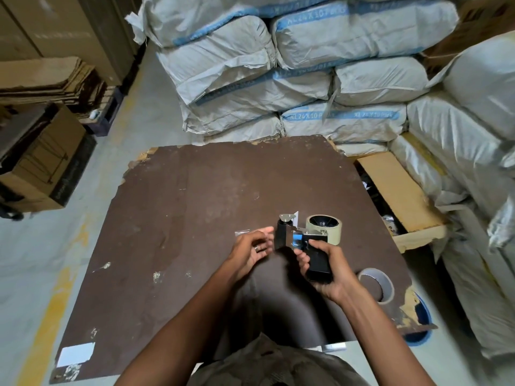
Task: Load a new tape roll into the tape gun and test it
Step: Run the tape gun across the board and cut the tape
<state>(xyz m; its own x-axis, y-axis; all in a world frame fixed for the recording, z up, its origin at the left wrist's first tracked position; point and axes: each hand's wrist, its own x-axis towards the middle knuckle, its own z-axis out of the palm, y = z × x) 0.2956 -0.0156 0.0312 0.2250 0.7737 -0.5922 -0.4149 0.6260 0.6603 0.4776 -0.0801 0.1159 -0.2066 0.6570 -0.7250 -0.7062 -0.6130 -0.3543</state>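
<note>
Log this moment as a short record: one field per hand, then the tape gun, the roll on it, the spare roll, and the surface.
right hand: grips the tape gun's black handle
left hand: open, beside the gun's front, holding nothing
tape gun: held above the table
tape roll: mounted on the gun
spare roll: lies flat near the right edge
table: brown, chipped board
</note>
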